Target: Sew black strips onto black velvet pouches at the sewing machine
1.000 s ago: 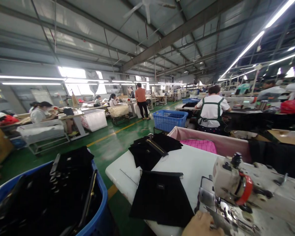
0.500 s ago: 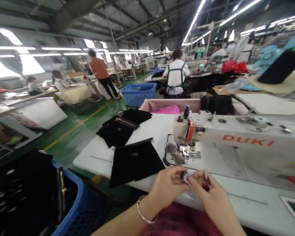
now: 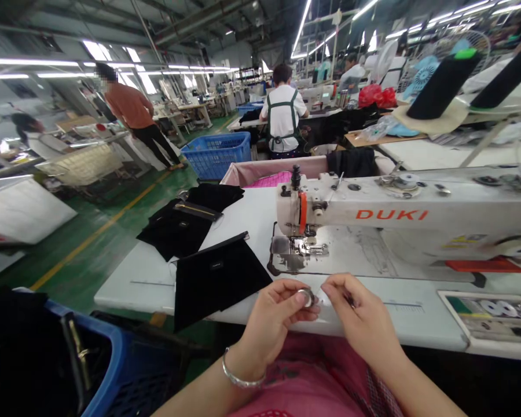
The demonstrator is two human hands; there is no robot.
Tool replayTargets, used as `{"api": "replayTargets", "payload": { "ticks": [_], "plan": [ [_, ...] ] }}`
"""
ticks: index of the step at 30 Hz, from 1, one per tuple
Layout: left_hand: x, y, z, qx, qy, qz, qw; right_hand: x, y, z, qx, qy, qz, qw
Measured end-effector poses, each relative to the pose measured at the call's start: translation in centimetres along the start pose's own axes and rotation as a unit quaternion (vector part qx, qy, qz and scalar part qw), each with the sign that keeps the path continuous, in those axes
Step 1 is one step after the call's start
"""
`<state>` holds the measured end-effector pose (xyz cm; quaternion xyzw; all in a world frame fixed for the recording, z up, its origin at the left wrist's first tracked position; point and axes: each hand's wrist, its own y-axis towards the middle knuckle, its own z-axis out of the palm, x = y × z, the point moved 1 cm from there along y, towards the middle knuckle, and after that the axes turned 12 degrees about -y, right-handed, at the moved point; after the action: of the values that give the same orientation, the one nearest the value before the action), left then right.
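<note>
My left hand (image 3: 272, 315) pinches a small round metal bobbin (image 3: 306, 297) at the front edge of the white sewing table (image 3: 147, 272). My right hand (image 3: 361, 318) is closed in a pinch just right of the bobbin, seemingly on a thin thread too fine to make out. Both hands hover below the needle area (image 3: 298, 252) of the white DUKI sewing machine (image 3: 391, 214). A black fabric piece with a small label (image 3: 215, 278) lies flat to the left of my hands.
A pile of black pieces with a zipper (image 3: 184, 220) lies at the table's far left. A blue bin of black goods (image 3: 69, 359) stands at my lower left. A tray of bobbins (image 3: 490, 313) sits at right. Other workers (image 3: 282, 113) sit and stand beyond.
The view swung right and down from the factory floor onto the sewing machine. My two hands came into view together, holding the bobbin between them in front of the machine.
</note>
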<state>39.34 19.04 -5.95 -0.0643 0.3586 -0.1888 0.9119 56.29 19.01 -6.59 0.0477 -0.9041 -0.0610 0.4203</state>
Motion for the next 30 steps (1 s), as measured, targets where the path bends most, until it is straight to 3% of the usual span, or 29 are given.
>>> {"api": "replayTargets", "payload": {
  "ticks": [3, 5, 9, 13, 19, 22, 25, 28, 30],
  "plan": [
    [0.2, -0.3, 0.2, 0.027, 0.007, -0.041, 0.999, 0.8, 1.0, -0.4, 0.022, -0.046, -0.086, 0.995],
    [-0.1, -0.4, 0.2, 0.030, 0.024, -0.046, 0.998, 0.8, 1.5, -0.5, 0.044, -0.057, -0.106, 0.992],
    [-1.4, -0.4, -0.5, -0.007, 0.076, 0.026, 0.997, -0.6, 1.2, -1.5, 0.096, -0.053, -0.059, 0.992],
    [-2.9, -0.4, -1.5, -0.019, 0.129, 0.097, 0.987, -2.9, -0.5, -2.7, 0.173, -0.098, -0.065, 0.978],
    [-3.7, -0.4, -2.0, -0.037, 0.188, 0.106, 0.976, -5.1, -1.7, -2.3, 0.172, -0.255, -0.060, 0.950],
    [-3.7, -0.7, -1.7, -0.036, 0.198, 0.079, 0.976, -4.0, -1.2, -2.1, 0.167, -0.212, -0.062, 0.961],
    [-3.8, -1.1, -1.5, 0.004, 0.214, 0.047, 0.976, -1.7, -0.5, -1.9, 0.161, -0.108, -0.085, 0.977],
    [-3.6, -1.3, -1.5, 0.035, 0.221, 0.055, 0.973, 0.4, 0.1, -1.1, 0.139, -0.025, -0.122, 0.982],
    [-3.3, -1.3, -1.7, 0.023, 0.219, 0.060, 0.974, 1.3, 0.5, -0.5, 0.119, 0.008, -0.136, 0.983]
  ]
}}
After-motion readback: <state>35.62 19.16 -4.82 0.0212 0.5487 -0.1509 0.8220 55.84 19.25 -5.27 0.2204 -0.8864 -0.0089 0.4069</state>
